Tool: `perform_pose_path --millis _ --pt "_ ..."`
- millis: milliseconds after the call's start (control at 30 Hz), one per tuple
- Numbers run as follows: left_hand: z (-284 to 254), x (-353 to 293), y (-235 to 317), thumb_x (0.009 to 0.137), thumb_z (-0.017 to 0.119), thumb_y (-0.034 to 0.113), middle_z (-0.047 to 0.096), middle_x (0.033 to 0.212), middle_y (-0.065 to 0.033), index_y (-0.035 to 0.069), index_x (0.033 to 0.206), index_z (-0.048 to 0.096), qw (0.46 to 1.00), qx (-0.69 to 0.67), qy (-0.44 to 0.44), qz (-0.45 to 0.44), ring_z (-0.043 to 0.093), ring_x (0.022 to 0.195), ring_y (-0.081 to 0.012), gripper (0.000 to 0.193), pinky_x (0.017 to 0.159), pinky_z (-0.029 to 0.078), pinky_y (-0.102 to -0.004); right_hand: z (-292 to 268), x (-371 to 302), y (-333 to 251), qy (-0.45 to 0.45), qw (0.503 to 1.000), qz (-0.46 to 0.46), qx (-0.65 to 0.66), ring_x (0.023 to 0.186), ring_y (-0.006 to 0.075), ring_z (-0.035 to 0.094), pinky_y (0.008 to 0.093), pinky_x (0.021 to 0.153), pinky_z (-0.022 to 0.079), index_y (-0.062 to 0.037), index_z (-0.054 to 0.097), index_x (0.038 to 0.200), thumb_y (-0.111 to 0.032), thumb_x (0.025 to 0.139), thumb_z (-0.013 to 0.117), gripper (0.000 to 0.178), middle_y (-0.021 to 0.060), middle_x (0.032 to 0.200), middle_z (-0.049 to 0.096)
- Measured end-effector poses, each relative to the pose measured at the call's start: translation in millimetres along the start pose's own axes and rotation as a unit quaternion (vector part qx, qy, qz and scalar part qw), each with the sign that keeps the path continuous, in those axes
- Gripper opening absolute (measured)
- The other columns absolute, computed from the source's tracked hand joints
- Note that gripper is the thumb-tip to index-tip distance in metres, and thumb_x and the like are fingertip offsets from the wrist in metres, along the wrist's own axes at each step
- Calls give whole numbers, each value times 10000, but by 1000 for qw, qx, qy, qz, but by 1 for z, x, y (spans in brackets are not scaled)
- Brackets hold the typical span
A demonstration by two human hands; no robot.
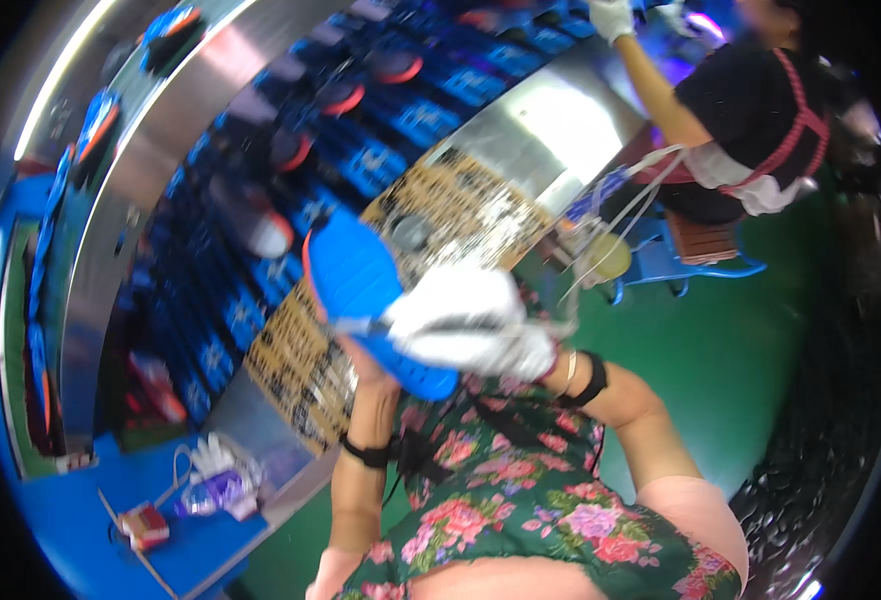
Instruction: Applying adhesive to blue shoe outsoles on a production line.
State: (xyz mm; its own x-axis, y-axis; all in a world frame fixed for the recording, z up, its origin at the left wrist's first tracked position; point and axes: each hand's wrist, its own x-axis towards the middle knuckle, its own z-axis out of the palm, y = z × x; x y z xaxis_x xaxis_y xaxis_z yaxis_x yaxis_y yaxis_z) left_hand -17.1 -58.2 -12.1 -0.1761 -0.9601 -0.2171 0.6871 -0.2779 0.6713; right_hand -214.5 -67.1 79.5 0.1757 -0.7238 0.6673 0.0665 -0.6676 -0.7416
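My left hand (365, 368) is wrapped round the near side and underside of a blue shoe sole (353, 262), mostly hidden behind it. The sole is tilted up in front of me, with an orange-red edge at its left. My right hand (465, 312), in a white glove, is closed over the sole's near half. Between its fingers runs a slim dark tool (465, 323), whose thin greyish end lies across the sole. Motion blur leaves the tool's exact kind unclear. Beyond the sole, a small dark grey round pot (412, 233) stands on the stained board.
A stained brown board (480, 195) covers the metal bench (560, 120). Alongside it runs a line of blue pieces and dark shoes (340, 98). A co-worker (740, 120) is at the upper right, by a blue stool (690, 262). A blue table (70, 520) at lower left bears gloves (212, 455).
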Motion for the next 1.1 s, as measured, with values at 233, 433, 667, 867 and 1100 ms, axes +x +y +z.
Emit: perform_pose_path --millis 233,433,667,867,1100 --pt "21 -2 11 828 288 923 652 1153 -179 54 1409 441 1000 -9 10 19 661 965 -288 1057 854 560 -411 12 -1 -8 -84 982 -101 -133 875 275 709 359 764 565 -100 774 1014 -37 783 770 240 94 1017 751" --pt "18 3 6 794 275 958 686 989 -201 26 1249 529 989 -89 114 14 680 884 -303 1068 771 578 -430 10 -6 1 -12 999 30 -6 842 247 724 345 762 564 -73 776 963 -31 751 801 217 90 951 763" --pt "13 8 6 694 275 1028 669 924 -185 -9 1134 566 975 -183 -127 -8 665 892 -341 1164 761 571 -478 8 -21 5 -7 976 162 148 835 196 723 316 742 564 -53 779 969 -38 781 796 189 107 965 758" --pt "22 15 12 722 308 1005 648 768 -136 12 924 633 986 -142 -89 3 607 808 -303 1064 813 496 -443 16 -24 -7 -29 998 -4 -60 822 250 714 356 730 564 -78 768 974 -50 780 797 198 75 939 753" --pt "3 32 8 716 315 1006 648 786 -140 15 962 624 997 -11 -41 -60 602 795 -304 1067 805 491 -447 -7 -33 -1 63 994 -26 -85 855 278 709 387 728 567 -76 758 978 -104 839 782 144 102 956 733"
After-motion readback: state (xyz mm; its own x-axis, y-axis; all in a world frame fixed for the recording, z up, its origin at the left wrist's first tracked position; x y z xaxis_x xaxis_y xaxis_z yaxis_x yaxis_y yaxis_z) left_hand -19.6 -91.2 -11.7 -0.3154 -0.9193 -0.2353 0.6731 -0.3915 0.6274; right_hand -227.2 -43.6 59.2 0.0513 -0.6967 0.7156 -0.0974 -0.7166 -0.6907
